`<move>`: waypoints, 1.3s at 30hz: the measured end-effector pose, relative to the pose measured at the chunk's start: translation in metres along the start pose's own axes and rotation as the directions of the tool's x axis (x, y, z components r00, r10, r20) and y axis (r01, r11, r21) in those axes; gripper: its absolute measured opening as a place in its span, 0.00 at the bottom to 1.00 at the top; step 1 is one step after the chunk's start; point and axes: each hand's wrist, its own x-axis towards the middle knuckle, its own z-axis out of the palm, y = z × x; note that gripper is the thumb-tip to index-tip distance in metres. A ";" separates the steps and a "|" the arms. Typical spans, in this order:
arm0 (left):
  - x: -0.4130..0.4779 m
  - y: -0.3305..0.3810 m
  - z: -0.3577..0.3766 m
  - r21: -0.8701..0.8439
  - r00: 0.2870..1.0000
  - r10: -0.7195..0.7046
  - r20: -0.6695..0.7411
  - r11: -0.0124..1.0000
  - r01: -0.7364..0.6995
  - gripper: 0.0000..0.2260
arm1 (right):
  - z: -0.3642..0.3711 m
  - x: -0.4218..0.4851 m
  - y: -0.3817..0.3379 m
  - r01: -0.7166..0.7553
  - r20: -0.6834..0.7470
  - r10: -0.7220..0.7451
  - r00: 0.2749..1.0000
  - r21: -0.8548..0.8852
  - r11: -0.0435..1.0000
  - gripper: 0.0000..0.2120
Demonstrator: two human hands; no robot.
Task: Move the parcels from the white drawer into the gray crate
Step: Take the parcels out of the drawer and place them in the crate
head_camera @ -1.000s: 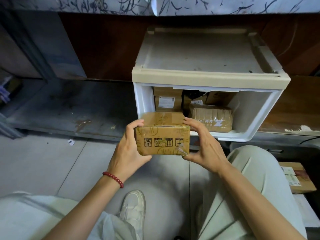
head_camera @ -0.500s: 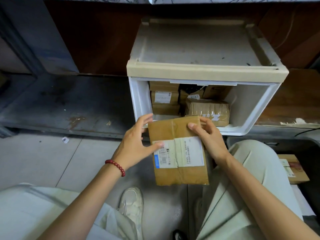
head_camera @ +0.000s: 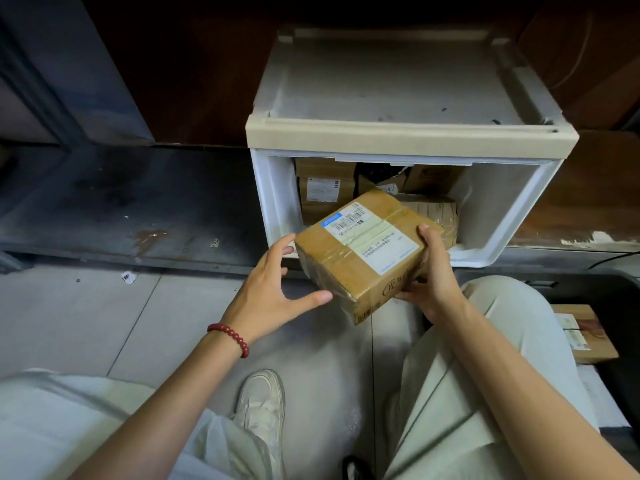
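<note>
Parcel (head_camera: 367,251) is in the air just in front of the white drawer's (head_camera: 273,202) open mouth. It is clear of the drawer and tilted, with the labelled face up and one corner dipping toward the person.

Right hand (head_camera: 433,282): grips the parcel's right end, fingers curled underneath and one digit hooked over the upper edge. It appears to carry the weight.

Left hand (head_camera: 273,285): fingers spread and relaxed, holding nothing. The thumb tip is at the parcel's lower-left corner; I cannot tell if it touches or is just beside.

Drawer: more brown parcels remain inside, one stack at the back left (head_camera: 323,192) and a wrapped one low at the right (head_camera: 436,209) behind the held box. The job is partly done at most.

Gray crate (head_camera: 588,289): low on the person's right, beyond the right knee. One labelled box (head_camera: 585,336) already lies in it.

Key relation: the crate sits to the right of and below the held parcel, so the right hand is clearly the nearer one. The left is on the far side, with the parcel between it and the crate. The labelled face looks close to square, so I cannot name a long axis with confidence.

Judgement: the coming move is a swing right and down over the right thigh. A one-handed grip on a taped, glossy box could slip.
</note>
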 end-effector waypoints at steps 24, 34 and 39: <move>0.015 0.006 -0.002 -0.394 0.997 -0.058 0.041 0.916 0.070 0.41 | -0.008 0.007 0.000 -0.166 0.191 0.173 0.966 -0.052 0.985 0.31; 0.007 0.011 0.008 -0.389 0.991 -0.135 0.000 0.913 0.124 0.56 | -0.006 0.006 0.001 0.074 0.344 0.031 0.938 -0.287 0.955 0.42; 0.002 0.030 0.009 -0.355 0.999 0.002 -0.036 0.935 -0.015 0.55 | -0.020 -0.010 -0.014 0.220 0.206 -0.172 0.963 -0.240 0.946 0.31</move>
